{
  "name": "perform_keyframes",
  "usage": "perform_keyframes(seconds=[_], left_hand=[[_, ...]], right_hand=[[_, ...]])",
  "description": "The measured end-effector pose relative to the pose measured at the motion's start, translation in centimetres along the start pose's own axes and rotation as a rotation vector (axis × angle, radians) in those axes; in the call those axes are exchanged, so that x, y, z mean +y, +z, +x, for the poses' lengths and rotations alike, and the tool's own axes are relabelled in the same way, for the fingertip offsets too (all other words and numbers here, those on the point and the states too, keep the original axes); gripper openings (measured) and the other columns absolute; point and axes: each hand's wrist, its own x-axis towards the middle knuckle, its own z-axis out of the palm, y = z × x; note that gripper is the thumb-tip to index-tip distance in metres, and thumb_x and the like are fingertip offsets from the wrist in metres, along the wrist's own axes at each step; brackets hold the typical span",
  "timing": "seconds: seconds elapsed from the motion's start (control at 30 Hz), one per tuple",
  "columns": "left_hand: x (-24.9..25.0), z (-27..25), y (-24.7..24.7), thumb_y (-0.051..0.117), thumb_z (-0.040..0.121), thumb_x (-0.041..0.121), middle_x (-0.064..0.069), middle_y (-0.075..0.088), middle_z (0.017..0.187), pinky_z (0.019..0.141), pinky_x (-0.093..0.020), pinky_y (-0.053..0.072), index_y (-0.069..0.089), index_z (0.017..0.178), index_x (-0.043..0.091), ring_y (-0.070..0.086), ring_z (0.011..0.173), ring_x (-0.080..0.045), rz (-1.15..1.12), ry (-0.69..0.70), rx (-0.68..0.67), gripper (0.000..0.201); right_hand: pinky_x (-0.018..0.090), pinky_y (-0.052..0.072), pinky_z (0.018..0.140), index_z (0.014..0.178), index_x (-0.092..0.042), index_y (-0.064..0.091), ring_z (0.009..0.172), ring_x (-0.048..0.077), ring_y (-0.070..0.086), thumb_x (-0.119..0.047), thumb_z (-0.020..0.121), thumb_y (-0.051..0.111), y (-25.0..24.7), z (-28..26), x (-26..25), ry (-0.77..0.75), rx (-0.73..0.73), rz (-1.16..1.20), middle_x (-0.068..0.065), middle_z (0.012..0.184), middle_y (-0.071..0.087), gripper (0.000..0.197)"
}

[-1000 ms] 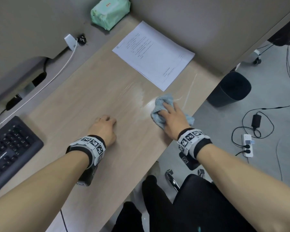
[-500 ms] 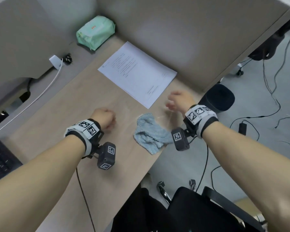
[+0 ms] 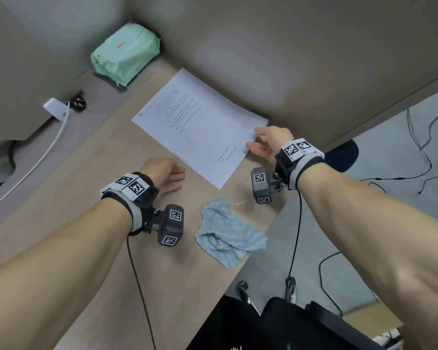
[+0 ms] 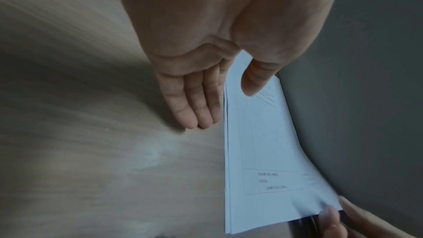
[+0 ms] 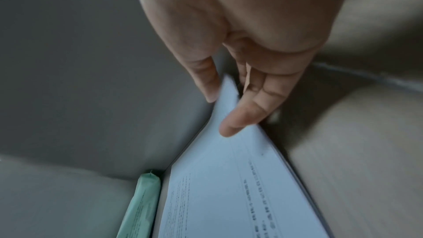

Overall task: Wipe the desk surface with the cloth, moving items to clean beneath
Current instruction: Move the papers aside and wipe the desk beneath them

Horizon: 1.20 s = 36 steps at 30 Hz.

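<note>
while the one blue cloth (image 3: 228, 229) lies loose on the table (image 3: 91, 173), the right hand (image 3: 268, 145) pinches the corner of one paper stack (image 3: 200, 125), the left hand (image 3: 162, 173) hovering with relaxed fingers (image 4: 194, 104) beside it.

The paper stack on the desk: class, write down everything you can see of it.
The paper stack is several white printed sheets with lines of small dark text and a ruled box near one end. It lies flat on the wooden desk, one long edge along the grey partition. The right hand pinches its near-right corner, lifting it slightly. The left hand hovers open beside it.
</note>
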Motion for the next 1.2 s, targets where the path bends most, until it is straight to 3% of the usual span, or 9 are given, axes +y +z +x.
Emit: perform_keyframes(seconds=[0.13,0.23,0.33,0.4,0.57,0.73,0.83,0.93,1.2], left_hand=[[0.1,0.5,-0.2,0.054,0.098,0.024,-0.010,0.067,0.098,0.077,-0.040,0.057,0.056,0.112,0.006,0.068,0.097,-0.025,0.008,-0.024,0.004,0.023],[0.0,0.6,-0.5,0.057,0.096,0.030,-0.010,0.066,0.096,0.081,-0.041,0.057,0.060,0.099,0.006,0.068,0.094,-0.027,0.027,-0.040,0.042,0.024],[-0.3,0.1,-1.8,0.063,0.089,0.044,-0.009,0.069,0.101,0.068,-0.036,0.058,0.063,0.111,0.006,0.070,0.092,-0.023,0.042,-0.025,0.083,0.044],[-0.5,-0.5,-2.7,0.065,0.087,0.048,-0.010,0.070,0.106,0.070,-0.036,0.060,0.062,0.116,0.009,0.070,0.095,-0.024,-0.018,0.004,0.066,0.048],[-1.4,-3.4,-5.9,0.063,0.093,0.027,-0.008,0.072,0.103,0.078,-0.042,0.059,0.062,0.116,0.007,0.070,0.090,-0.026,-0.066,0.153,0.149,0.031],[-6.0,-7.1,-11.5,0.062,0.092,0.017,-0.009,0.068,0.107,0.091,-0.047,0.054,0.064,0.116,0.007,0.066,0.098,-0.033,0.073,0.216,0.322,0.027],[-9.3,-8.9,-15.6,0.060,0.093,0.015,-0.009,0.065,0.117,0.096,-0.041,0.051,0.061,0.125,0.003,0.064,0.105,-0.030,0.125,0.223,0.413,0.034],[-12.8,-10.7,-20.2,0.060,0.093,0.016,-0.013,0.064,0.124,0.099,-0.046,0.049,0.059,0.126,0.000,0.062,0.110,-0.034,0.138,0.163,0.511,0.036],[-19.7,-11.8,-26.8,0.055,0.091,0.015,-0.017,0.065,0.120,0.096,-0.048,0.050,0.062,0.120,0.005,0.062,0.106,-0.036,0.180,0.029,0.550,0.032]], right_hand=[[0.024,0.040,0.042,0.093,-0.007,0.058,0.038,0.016,0.053,0.000,0.088,0.057,1.4,0.0,-0.3,-0.043,-0.028,-0.283,0.012,0.063,0.057,0.009],[0.023,0.036,0.042,0.085,-0.010,0.057,0.038,0.015,0.048,0.006,0.089,0.053,1.6,-0.2,-0.5,-0.044,-0.065,-0.223,0.010,0.067,0.055,0.017],[0.020,0.034,0.039,0.087,-0.009,0.058,0.042,0.012,0.045,0.007,0.090,0.051,1.3,-1.0,-0.1,-0.010,-0.110,-0.033,0.007,0.071,0.056,0.018],[0.019,0.033,0.039,0.090,-0.007,0.059,0.042,0.012,0.046,0.007,0.088,0.053,1.2,-1.6,0.4,-0.015,-0.142,-0.023,0.008,0.072,0.055,0.015],[0.020,0.033,0.038,0.095,-0.007,0.057,0.040,0.014,0.047,0.006,0.088,0.056,2.4,-5.5,3.0,-0.079,-0.292,-0.217,0.009,0.069,0.052,0.015],[0.027,0.039,0.048,0.116,-0.021,0.065,0.043,0.019,0.053,0.007,0.078,0.059,5.9,-9.8,7.6,-0.221,-0.422,-0.550,0.009,0.073,0.065,0.047],[0.024,0.038,0.044,0.115,-0.017,0.068,0.043,0.020,0.055,0.006,0.076,0.058,8.4,-11.8,10.6,-0.244,-0.485,-0.688,0.017,0.082,0.071,0.046],[0.021,0.035,0.038,0.115,-0.014,0.064,0.045,0.023,0.055,0.000,0.083,0.062,10.8,-13.9,13.3,-0.260,-0.579,-0.807,0.013,0.070,0.069,0.035],[0.019,0.039,0.040,0.107,-0.013,0.064,0.039,0.018,0.052,-0.010,0.087,0.062,13.2,-16.3,16.6,-0.416,-0.450,-0.947,0.003,0.068,0.064,0.020]])
